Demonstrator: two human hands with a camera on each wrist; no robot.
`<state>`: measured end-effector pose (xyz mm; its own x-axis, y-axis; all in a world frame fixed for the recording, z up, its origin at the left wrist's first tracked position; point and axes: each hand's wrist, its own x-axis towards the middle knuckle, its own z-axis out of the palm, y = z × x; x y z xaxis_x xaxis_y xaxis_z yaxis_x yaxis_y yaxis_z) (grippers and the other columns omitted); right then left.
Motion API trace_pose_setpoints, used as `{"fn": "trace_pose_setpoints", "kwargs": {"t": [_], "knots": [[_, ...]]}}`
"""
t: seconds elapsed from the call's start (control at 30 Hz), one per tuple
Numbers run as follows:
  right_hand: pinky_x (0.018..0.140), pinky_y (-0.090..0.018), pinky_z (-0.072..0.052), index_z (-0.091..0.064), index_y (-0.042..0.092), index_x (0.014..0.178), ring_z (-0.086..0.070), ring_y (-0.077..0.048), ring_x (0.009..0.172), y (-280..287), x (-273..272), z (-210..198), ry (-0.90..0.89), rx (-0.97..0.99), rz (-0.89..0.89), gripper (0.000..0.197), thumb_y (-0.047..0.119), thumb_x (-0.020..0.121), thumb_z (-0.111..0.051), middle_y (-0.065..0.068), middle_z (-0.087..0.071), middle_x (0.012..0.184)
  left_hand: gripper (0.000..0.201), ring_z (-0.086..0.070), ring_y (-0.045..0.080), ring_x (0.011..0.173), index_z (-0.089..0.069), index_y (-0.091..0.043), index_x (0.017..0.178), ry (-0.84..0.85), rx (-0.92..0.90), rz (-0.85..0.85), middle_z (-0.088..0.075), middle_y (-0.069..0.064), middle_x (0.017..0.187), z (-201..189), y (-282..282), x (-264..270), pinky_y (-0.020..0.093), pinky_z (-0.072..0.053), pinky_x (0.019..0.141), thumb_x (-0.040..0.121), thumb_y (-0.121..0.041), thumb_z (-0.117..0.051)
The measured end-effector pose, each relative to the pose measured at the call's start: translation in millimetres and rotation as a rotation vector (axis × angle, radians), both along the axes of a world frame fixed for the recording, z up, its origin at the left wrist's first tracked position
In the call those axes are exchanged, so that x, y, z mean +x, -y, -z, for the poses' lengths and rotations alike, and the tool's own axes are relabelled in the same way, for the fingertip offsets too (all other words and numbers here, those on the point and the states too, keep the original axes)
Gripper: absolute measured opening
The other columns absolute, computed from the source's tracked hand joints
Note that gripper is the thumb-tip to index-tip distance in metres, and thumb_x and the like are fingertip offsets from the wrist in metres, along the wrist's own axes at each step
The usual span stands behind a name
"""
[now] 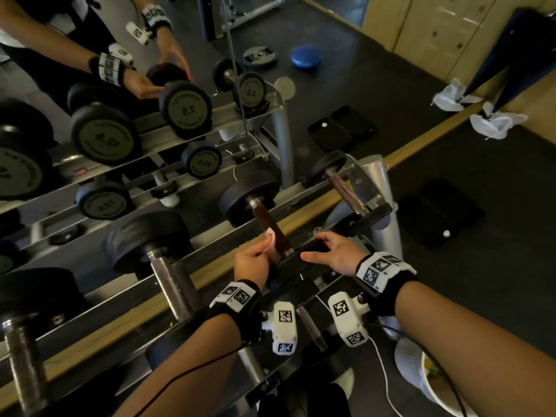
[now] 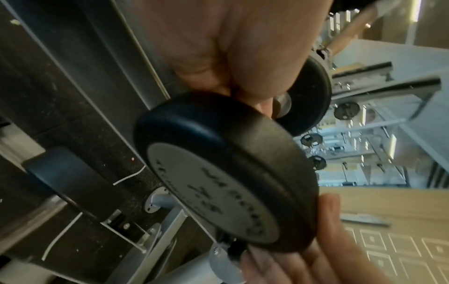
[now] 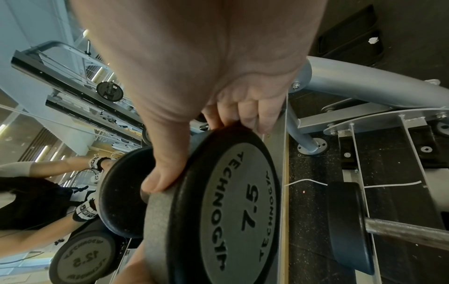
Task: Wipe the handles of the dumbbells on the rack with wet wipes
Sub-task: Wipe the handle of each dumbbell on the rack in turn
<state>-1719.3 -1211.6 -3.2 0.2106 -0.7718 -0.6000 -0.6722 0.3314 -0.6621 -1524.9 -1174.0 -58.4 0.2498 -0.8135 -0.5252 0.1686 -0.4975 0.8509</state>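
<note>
On the rack's top rail [image 1: 207,275] lies the 7.5 dumbbell with a dark handle [image 1: 264,216]. My left hand [image 1: 266,243] pinches a pale wet wipe [image 1: 270,237] against the near part of that handle. My right hand [image 1: 316,246] grips the dumbbell's near black head [image 1: 301,261]. In the right wrist view, thumb and fingers [image 3: 248,117] curl over the rim of the head [image 3: 230,211] marked 7.5. In the left wrist view, my left palm [image 2: 230,48] hides the wipe behind the same head [image 2: 230,173].
A smaller dumbbell [image 1: 346,188] lies to the right, and heavier ones [image 1: 168,266] to the left. A mirror [image 1: 120,100] stands right behind the rack. Black floor mats [image 1: 442,212] lie right of the rack. A white bin [image 1: 415,368] sits at the lower right.
</note>
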Motion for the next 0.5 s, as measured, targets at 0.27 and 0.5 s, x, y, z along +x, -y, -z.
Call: {"fn": "trace_pose_setpoints", "kwargs": {"t": [0.27, 0.5], "knots": [[0.109, -0.043, -0.043, -0.038, 0.018, 0.148, -0.054, -0.021, 0.126, 3.6, 0.5, 2.9, 0.027, 0.029, -0.002, 0.088, 0.050, 0.076, -0.077, -0.006, -0.053, 0.143, 0.010, -0.062, 0.003, 0.088, -0.076, -0.041, 0.089, 0.271, 0.061, 0.026, -0.070, -0.016, 0.091, -10.6, 13.5, 17.3, 0.020, -0.045, 0.071, 0.090, -0.035, -0.069], [0.110, -0.045, -0.041, -0.036, 0.025, 0.148, -0.052, -0.020, 0.128, 4.1, -2.2, 8.6, 0.000, 0.030, -0.015, 0.091, 0.058, 0.074, -0.076, -0.003, -0.051, 0.145, 0.020, -0.056, -0.004, 0.086, -0.070, -0.051, 0.096, 0.306, -0.101, -0.184, -0.066, -0.020, 0.092, -21.0, 31.1, 16.7, 0.007, -0.039, 0.071, 0.094, -0.033, -0.064]]}}
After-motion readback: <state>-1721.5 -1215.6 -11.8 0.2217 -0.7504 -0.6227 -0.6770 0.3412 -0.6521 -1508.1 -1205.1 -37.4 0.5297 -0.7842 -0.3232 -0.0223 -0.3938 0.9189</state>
